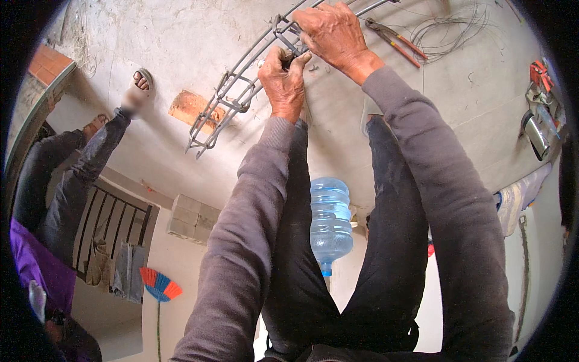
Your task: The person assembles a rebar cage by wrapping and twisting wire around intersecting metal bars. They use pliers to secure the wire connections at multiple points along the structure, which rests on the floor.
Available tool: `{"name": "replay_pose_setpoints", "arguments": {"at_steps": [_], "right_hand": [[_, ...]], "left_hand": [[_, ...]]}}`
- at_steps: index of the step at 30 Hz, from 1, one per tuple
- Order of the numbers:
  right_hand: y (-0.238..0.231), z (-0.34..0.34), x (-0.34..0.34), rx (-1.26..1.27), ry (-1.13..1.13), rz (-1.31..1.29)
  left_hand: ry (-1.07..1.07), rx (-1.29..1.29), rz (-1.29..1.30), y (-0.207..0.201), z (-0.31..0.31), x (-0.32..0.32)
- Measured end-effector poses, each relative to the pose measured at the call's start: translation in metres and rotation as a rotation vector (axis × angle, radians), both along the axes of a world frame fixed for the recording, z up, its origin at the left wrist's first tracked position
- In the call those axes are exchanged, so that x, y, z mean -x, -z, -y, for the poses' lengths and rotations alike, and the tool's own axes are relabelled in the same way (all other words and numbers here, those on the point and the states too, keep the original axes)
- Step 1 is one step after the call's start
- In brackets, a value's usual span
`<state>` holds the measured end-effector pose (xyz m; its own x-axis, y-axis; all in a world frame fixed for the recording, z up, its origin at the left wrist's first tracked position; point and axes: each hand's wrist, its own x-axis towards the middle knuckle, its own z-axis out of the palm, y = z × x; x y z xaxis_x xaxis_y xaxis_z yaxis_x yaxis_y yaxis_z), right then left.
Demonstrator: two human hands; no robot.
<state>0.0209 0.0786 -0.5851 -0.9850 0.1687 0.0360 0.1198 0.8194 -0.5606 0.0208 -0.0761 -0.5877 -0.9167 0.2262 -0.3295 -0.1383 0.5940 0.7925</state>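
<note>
A long grey rebar cage (239, 90) slants across the floor in front of me, its lower-left end over an orange brick (188, 107). At one of its crossings, my left hand (283, 85) is closed, thumb and fingers pinched close to the bars. Just above and to the right, my right hand (333, 37) curls its fingers over the cage, with the fingertips partly hidden. The two hands nearly touch at a dark joint, where any tie wire is too small to make out. Right of my right hand lie pincers (403, 47) with red and yellow handles.
Loose wire (449, 33) is coiled beyond the pincers. A blue water jug (330, 220) shows between my legs. At left are another person's leg (90, 154) and a broom (160, 283). Red-handled tools (541, 75) and a metal flask (535, 136) sit at far right.
</note>
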Motion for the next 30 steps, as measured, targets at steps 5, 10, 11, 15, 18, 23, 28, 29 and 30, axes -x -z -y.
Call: {"name": "replay_pose_setpoints", "arguments": {"at_steps": [5, 10, 11, 15, 18, 23, 28, 29, 30], "right_hand": [[0.011, 0.004, -0.005, -0.082, -0.021, 0.048], [0.011, 0.005, -0.021, -0.286, -0.094, -0.024], [0.011, 0.003, -0.024, -0.262, -0.133, 0.012], [0.008, -0.008, -0.032, -0.184, -0.262, 0.094], [0.014, -0.003, -0.020, -0.144, -0.319, 0.220], [0.013, 0.002, -0.005, -0.010, -0.245, 0.490], [-0.010, 0.007, -0.034, 0.035, -0.130, 0.051], [-0.017, 0.008, -0.044, 0.066, -0.049, -0.117], [-0.027, 0.005, -0.057, 0.111, -0.052, -0.074]], "left_hand": [[-0.053, -0.024, 0.068, 0.006, 0.002, 0.000], [-0.090, -0.059, 0.116, -0.006, -0.004, 0.001], [-0.097, -0.065, 0.132, -0.007, -0.006, 0.001], [-0.107, -0.127, 0.152, 0.004, 0.000, 0.001], [-0.138, -0.139, 0.151, -0.002, -0.005, 0.002], [-0.124, -0.130, 0.171, -0.002, -0.008, 0.001], [-0.067, -0.098, 0.115, -0.001, -0.002, 0.005], [-0.057, -0.091, 0.102, -0.001, -0.001, 0.006], [-0.055, -0.088, 0.109, -0.002, -0.001, 0.005]]}}
